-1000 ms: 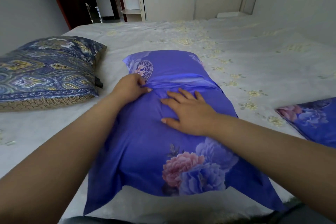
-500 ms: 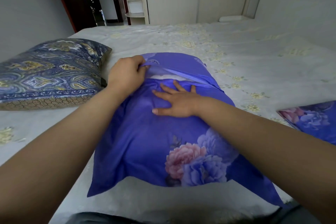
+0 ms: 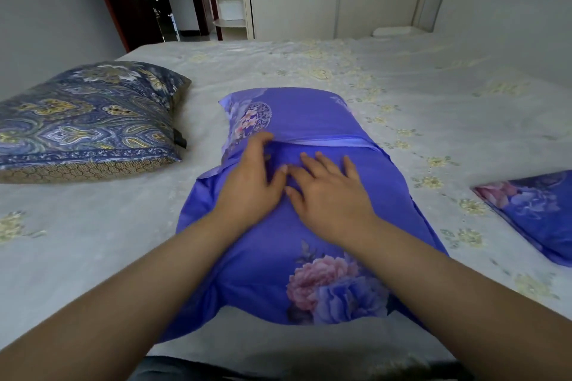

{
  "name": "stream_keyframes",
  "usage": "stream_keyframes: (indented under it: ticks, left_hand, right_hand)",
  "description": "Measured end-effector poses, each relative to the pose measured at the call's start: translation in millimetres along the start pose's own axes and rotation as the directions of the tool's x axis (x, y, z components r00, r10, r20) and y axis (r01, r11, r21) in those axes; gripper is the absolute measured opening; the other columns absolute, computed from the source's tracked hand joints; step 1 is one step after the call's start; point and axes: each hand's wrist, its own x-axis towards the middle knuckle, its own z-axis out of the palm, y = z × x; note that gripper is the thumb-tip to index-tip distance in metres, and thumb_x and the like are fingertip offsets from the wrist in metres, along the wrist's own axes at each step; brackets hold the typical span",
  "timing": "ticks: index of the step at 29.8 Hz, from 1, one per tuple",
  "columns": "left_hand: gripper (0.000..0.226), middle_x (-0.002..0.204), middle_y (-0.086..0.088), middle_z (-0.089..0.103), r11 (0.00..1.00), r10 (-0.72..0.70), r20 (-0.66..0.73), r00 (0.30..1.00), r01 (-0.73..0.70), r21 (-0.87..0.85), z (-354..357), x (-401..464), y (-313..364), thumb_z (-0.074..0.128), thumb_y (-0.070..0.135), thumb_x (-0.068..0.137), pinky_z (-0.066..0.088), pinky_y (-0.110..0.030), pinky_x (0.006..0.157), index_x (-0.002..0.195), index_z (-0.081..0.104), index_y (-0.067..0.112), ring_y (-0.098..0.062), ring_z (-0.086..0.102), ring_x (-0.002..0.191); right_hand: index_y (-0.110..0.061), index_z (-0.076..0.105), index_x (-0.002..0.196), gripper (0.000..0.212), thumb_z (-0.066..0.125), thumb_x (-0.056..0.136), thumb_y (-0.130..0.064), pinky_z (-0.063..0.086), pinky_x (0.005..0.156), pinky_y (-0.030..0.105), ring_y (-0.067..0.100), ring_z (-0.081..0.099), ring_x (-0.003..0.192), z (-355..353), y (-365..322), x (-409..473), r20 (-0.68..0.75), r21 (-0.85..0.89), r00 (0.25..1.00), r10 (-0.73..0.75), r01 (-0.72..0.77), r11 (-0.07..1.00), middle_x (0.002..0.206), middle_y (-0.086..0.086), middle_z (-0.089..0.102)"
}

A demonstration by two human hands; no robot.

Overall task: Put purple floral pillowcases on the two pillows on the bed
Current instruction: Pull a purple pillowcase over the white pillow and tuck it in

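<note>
purple pillowcase (image 3: pixel 309 244) — pink-blue blooms

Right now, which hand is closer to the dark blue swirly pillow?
The left hand. It rests on the purple pillowcase on the side facing the dark blue pillow. The right hand lies flat just beyond it, farther away.

Purple pillowcase (image 3: pixel 309 226) smooth, faintly glossy cloth; bedsheet (image 3: pixel 433 86) matt embroidered cloth.

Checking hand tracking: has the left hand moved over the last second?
Yes. The left hand gripped the case fold near the medallion print, and now lies flatter, slid toward the right hand, thumbs nearly touching.
</note>
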Motion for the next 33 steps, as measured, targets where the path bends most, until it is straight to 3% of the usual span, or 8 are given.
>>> stream_keyframes:
  ticks: [4, 9, 13, 16, 22, 25, 28, 33]
  left_hand:
    - [0.072, 0.146, -0.003, 0.041, 0.940, 0.118, 0.275, 0.954, -0.197, 0.280, 22.0, -5.1, -11.7, 0.020, 0.058, 0.085, 0.026, -0.038, 0.112, 0.140, 0.038, 0.017, -0.022, 0.037, 0.135]
    - [0.068, 0.151, -0.006, 0.033, 0.859, -0.313, 0.334, 0.889, 0.115, 0.499, 12.2, 6.6, -57.1, 0.023, 0.065, 0.091, 0.020, -0.046, 0.114, 0.144, 0.029, 0.023, -0.028, 0.030, 0.139]
    - [0.088, 0.146, -0.001, 0.042, 0.894, -0.436, 0.316, 0.843, 0.365, 0.262, 7.0, -18.3, -89.8, 0.020, 0.082, 0.078, 0.027, -0.046, 0.112, 0.140, 0.037, 0.022, -0.025, 0.038, 0.135]
    - [0.077, 0.138, -0.009, 0.050, 0.882, -0.470, 0.217, 0.855, 0.448, 0.145, 8.5, -25.8, -85.4, 0.031, 0.071, 0.085, 0.037, -0.041, 0.106, 0.133, 0.045, 0.013, -0.027, 0.047, 0.126]
    - [0.037, 0.108, -0.015, 0.062, 0.941, -0.316, -0.086, 0.945, 0.324, 0.103, 0.3, -38.2, -79.8, 0.047, 0.044, 0.094, 0.042, -0.034, 0.079, 0.104, 0.055, 0.009, -0.034, 0.058, 0.100]
    - [0.037, 0.113, -0.010, 0.065, 0.914, -0.400, -0.094, 0.912, 0.404, 0.035, -2.0, -47.1, -78.4, 0.053, 0.042, 0.092, 0.043, -0.032, 0.083, 0.111, 0.061, 0.012, -0.030, 0.059, 0.105]
    - [0.023, 0.097, -0.004, 0.063, 0.870, -0.292, -0.226, 0.929, 0.356, 0.342, -7.9, -52.4, -72.6, 0.054, 0.041, 0.091, 0.043, -0.032, 0.066, 0.091, 0.061, 0.019, -0.030, 0.061, 0.090]
    - [0.036, 0.112, -0.015, 0.052, 0.843, 0.022, -0.215, 0.976, 0.097, 0.529, -6.8, -29.0, -62.2, 0.063, 0.015, 0.077, 0.046, -0.045, 0.076, 0.112, 0.056, 0.011, -0.037, 0.050, 0.099]
  right_hand:
    - [-0.045, 0.017, 0.146, 0.053, 0.029, 0.095, -0.055, -0.011, 0.114, 0.056, 0.014, 0.003, 0.146, -5.8, 38.8, 8.2, 0.203, 0.053, 0.978, -0.045, 0.035, 0.998, 0.158, -0.013, 0.007]
    - [-0.038, 0.020, 0.147, 0.063, 0.019, 0.091, -0.066, -0.011, 0.111, 0.059, 0.017, 0.021, 0.143, 8.6, 104.3, 37.4, 0.346, 0.068, 0.889, 0.298, -0.341, 0.938, 0.156, -0.009, 0.021]
    - [-0.029, 0.030, 0.145, 0.064, 0.027, 0.092, -0.064, 0.024, 0.113, 0.037, 0.023, 0.040, 0.133, 32.0, 134.4, 8.3, 0.509, 0.492, 0.782, 0.360, -0.607, 0.624, 0.149, 0.001, 0.037]
    - [-0.025, 0.030, 0.147, 0.060, 0.032, 0.095, -0.054, 0.029, 0.111, 0.037, 0.025, 0.042, 0.130, 37.6, 134.8, 3.2, 0.446, 0.591, 0.794, 0.412, -0.608, 0.530, 0.148, 0.004, 0.038]
    - [-0.025, 0.027, 0.146, 0.057, 0.029, 0.096, -0.054, 0.000, 0.114, 0.055, 0.025, 0.034, 0.137, 34.8, 122.5, 5.1, 0.192, 0.443, 0.868, 0.458, -0.494, 0.749, 0.150, -0.001, 0.036]
    - [-0.025, 0.056, 0.124, 0.052, 0.036, 0.091, -0.060, 0.027, 0.110, 0.051, 0.030, 0.053, 0.117, 40.5, 126.6, -1.1, 0.144, 0.501, 0.814, 0.562, -0.550, 0.668, 0.126, 0.005, 0.061]
    - [-0.017, 0.061, 0.090, 0.041, 0.042, 0.091, -0.052, 0.046, 0.078, 0.036, 0.033, 0.060, 0.090, 34.3, 133.3, -11.5, -0.004, 0.356, 0.753, 0.658, -0.614, 0.704, 0.095, 0.011, 0.066]
    - [-0.018, 0.038, 0.134, 0.053, 0.059, 0.086, -0.023, 0.042, 0.086, 0.047, 0.035, 0.043, 0.114, 23.8, 131.0, 3.2, -0.207, 0.174, 0.851, 0.482, -0.453, 0.874, 0.129, 0.014, 0.039]
